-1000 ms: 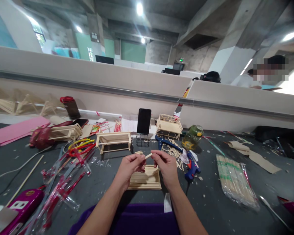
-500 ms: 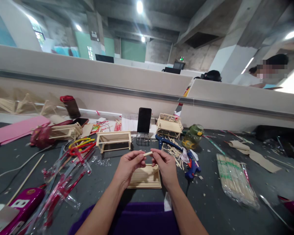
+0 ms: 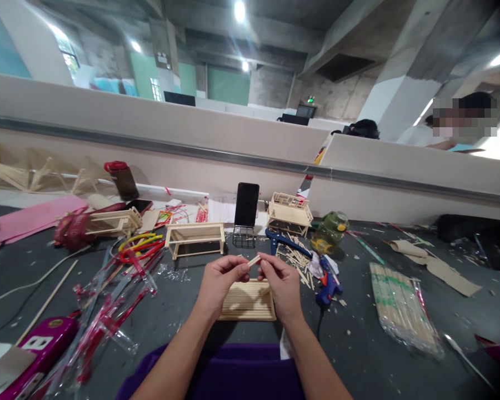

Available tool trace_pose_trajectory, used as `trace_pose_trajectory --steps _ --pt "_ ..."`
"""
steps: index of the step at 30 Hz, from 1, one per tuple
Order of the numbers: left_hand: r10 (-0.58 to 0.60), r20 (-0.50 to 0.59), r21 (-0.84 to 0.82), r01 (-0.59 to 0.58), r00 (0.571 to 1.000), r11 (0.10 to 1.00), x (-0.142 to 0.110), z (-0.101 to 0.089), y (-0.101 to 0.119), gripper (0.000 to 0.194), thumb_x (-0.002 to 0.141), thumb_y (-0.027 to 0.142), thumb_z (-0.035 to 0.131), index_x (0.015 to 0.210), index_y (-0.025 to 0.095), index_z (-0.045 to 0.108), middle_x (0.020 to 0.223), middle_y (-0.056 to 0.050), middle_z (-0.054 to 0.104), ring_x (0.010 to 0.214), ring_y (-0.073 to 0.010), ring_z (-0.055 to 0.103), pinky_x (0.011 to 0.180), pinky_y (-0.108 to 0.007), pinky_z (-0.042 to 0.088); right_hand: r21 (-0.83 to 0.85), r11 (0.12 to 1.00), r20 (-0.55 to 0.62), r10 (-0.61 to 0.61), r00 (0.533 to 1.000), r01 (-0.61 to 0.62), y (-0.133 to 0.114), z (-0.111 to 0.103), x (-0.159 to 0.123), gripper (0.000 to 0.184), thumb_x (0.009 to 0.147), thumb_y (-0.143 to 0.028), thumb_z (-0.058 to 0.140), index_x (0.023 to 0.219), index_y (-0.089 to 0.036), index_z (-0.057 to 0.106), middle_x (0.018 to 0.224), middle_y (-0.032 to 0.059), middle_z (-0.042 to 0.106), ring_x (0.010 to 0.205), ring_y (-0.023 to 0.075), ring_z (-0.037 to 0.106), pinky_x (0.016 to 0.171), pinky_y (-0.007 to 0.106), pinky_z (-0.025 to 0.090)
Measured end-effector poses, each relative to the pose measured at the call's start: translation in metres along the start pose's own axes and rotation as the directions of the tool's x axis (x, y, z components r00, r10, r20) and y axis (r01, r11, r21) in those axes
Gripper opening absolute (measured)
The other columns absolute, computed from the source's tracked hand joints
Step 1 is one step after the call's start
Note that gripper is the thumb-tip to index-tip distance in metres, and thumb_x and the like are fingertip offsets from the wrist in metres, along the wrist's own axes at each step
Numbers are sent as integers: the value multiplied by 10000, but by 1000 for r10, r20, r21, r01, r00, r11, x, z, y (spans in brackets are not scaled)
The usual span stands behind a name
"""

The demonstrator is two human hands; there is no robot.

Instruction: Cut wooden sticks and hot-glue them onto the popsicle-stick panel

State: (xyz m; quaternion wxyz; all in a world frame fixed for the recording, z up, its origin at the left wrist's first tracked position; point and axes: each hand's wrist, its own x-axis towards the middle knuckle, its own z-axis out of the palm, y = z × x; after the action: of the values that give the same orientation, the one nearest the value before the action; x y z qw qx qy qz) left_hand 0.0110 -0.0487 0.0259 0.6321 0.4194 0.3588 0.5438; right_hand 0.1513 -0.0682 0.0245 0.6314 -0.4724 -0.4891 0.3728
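Observation:
Both of my hands pinch one short wooden stick between fingertips, held just above a flat panel of glued sticks lying on the dark table. My left hand grips the stick's left end. My right hand grips its right end, and its fingers partly hide that end. The stick tilts slightly up to the right.
A small stick table frame, a phone on a wire stand, a stick bench model, blue glue gun, green jar, wrapped stick bundle and plastic wrappers crowd the table. A person sits beyond the partition at far right.
The stick has stayed pinched between both hands, rotating slightly from level to tilted. The camera view has shifted a little; the hands have barely moved.

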Motion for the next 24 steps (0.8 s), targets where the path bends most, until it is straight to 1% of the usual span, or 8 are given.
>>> trace_pose_trajectory --steps 5,12,15,19,24 --pt "-25 -2 -54 25 1000 998 1 -2 1 199 617 253 798 747 139 699 647 -18 676 565 -116 604 572 -220 479 -1 999 35 -35 999 35 -2 1 -2 203 803 -293 604 936 -201 726 824 41 651 628 130 569 572 258 507" --pt "-51 3 -89 51 999 995 0 -4 1 195 609 234 805 732 131 695 651 -22 681 560 -115 611 576 -225 483 22 999 40 -37 999 36 -2 0 -2 193 791 -288 624 934 -209 726 814 31 651 619 124 563 583 255 476" --pt "-61 12 -114 62 998 992 0 -3 1 186 620 230 800 736 133 693 659 -20 684 558 -115 615 583 -231 486 34 999 48 -18 999 16 -2 0 -1 183 789 -299 633 912 -200 725 746 19 649 614 126 555 590 255 463" --pt "-85 42 -102 89 996 991 0 -4 2 187 626 225 795 761 137 700 673 -24 691 577 -118 623 602 -233 491 72 997 9 11 1000 -12 0 -3 3 173 774 -320 653 860 -185 719 681 8 650 578 123 541 563 250 449" --pt "-119 87 -92 127 989 988 1 -5 2 253 624 231 795 839 128 709 691 -42 695 603 -119 618 613 -233 493 30 999 -2 -21 1000 21 1 -8 6 162 757 -304 671 859 -188 719 654 0 635 581 122 534 567 247 437"
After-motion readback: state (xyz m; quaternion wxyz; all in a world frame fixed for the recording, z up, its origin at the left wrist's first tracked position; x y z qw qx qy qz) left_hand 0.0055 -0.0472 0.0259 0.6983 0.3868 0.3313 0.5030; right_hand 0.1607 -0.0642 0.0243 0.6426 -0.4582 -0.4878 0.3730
